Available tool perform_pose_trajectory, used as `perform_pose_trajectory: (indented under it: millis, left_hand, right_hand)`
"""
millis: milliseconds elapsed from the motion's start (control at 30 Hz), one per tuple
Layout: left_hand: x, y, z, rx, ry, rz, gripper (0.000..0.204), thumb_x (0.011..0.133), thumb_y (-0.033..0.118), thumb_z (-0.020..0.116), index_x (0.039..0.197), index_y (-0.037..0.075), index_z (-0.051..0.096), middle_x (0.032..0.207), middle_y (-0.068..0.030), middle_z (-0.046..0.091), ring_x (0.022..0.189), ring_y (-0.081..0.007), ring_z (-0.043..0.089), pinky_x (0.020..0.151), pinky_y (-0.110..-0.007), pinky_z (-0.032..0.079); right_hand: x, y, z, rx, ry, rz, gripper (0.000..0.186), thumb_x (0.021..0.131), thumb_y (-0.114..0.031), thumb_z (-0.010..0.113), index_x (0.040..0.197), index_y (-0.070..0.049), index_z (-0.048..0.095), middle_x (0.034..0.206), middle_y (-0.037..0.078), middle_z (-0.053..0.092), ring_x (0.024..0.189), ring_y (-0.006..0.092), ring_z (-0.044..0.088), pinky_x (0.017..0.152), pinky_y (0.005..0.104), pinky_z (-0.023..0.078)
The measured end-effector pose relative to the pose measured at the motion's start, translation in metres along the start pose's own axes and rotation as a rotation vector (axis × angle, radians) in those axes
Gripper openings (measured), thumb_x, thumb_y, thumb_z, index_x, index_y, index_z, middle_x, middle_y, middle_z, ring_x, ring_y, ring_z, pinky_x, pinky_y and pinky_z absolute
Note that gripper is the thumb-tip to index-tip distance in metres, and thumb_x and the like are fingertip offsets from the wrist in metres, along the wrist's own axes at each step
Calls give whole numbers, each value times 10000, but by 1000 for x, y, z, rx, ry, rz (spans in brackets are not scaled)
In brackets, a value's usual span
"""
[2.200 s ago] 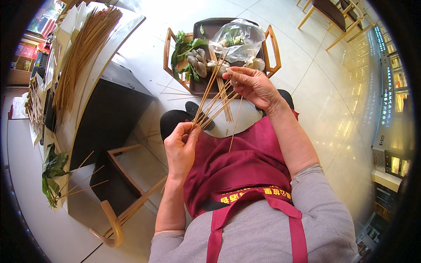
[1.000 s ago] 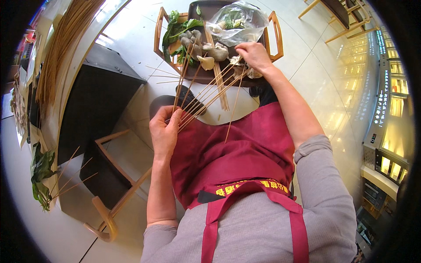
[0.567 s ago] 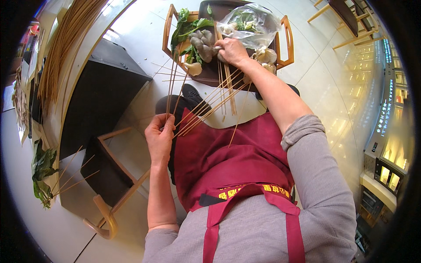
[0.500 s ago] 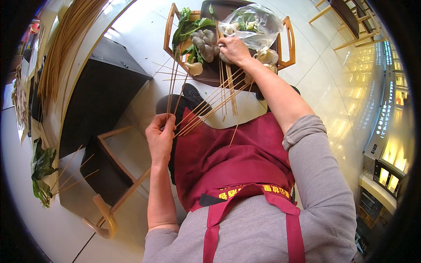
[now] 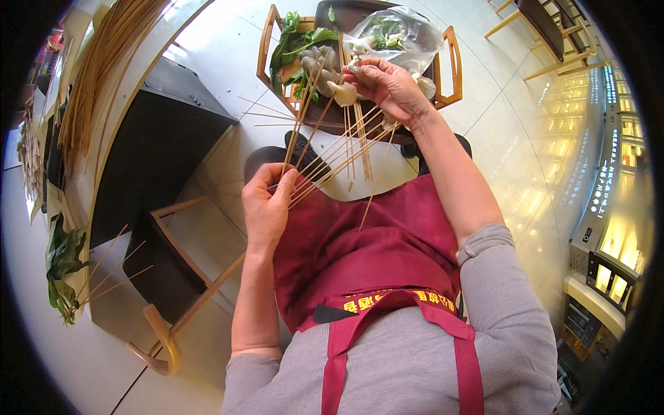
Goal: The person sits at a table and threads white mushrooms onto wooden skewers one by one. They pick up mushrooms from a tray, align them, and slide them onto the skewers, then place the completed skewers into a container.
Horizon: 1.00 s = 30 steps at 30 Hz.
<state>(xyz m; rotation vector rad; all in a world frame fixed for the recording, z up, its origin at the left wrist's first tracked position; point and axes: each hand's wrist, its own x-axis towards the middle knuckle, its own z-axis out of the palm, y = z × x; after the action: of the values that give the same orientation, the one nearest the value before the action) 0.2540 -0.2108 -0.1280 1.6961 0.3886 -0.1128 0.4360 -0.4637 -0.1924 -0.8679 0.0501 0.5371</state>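
Note:
My left hand [image 5: 266, 207] is closed around several thin wooden skewers [image 5: 302, 114] pointing up and away from me. A pale oyster mushroom piece [image 5: 342, 93] sits at the tip of one of them. My right hand [image 5: 391, 90] pinches another small mushroom piece [image 5: 355, 68], just beyond the skewered one. Grey oyster mushrooms [image 5: 319, 66] lie in a pile behind the skewers. Beside my right hand is a clear plastic bag [image 5: 398, 34] with pale and green vegetables inside. More loose skewers [image 5: 346, 160] fan out over my lap, by the red apron [image 5: 366, 242].
Green leaves [image 5: 290, 50] lie on the dark-topped wooden stand [image 5: 453, 66] before me. At left are a large skewer bundle [image 5: 104, 76], a black box [image 5: 155, 152], a chair [image 5: 183, 256] and leafy greens with skewers [image 5: 63, 266]. Another chair [image 5: 546, 28] stands far right.
My left hand has moved right and slightly up, bringing the skewered mushroom toward my right hand. My right hand has lifted from the pile and turned, now with a mushroom piece in its fingers.

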Motion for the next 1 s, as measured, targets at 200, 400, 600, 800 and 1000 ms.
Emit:
perform_pose_trajectory:
  millis: [200,400,600,800,1000]
  left_hand:
    - [-12,14,7,26,-44,26,105,959,71,652,1000,-22,675,833,-12,670,709,-49,586,644,-209,501]
    - [-29,16,7,84,-50,49,112,954,77,660,1003,-23,678,827,-13,676,709,-47,585,630,-201,479]
    - [-38,14,9,76,-70,55,119,945,90,677,1006,-12,685,814,1,670,691,-38,572,612,-190,457]
    - [-44,17,10,68,-88,60,118,944,90,680,1008,-9,687,816,5,663,692,-38,575,617,-192,464]
    - [-48,17,9,87,-96,84,120,942,86,681,1005,-16,684,818,5,661,699,-39,579,631,-197,474]
  right_hand:
    - [-40,-11,24,76,-76,-59,222,989,-87,596,1198,-14,599,1243,193,653,1151,292,652,1013,426,540]
    - [-61,-15,31,32,-62,-73,282,954,-72,635,1225,5,624,1192,147,681,1098,231,672,972,399,559]
    - [-64,-11,32,76,-39,-106,259,942,-95,661,1186,-10,646,1114,114,698,957,177,683,922,357,561]
    - [-67,-9,32,122,-27,-103,169,941,-91,667,1096,-23,661,993,71,698,891,140,662,855,286,564]
    - [-59,-10,23,250,77,-40,152,907,-99,715,1038,-33,677,919,57,695,845,135,656,832,300,556]
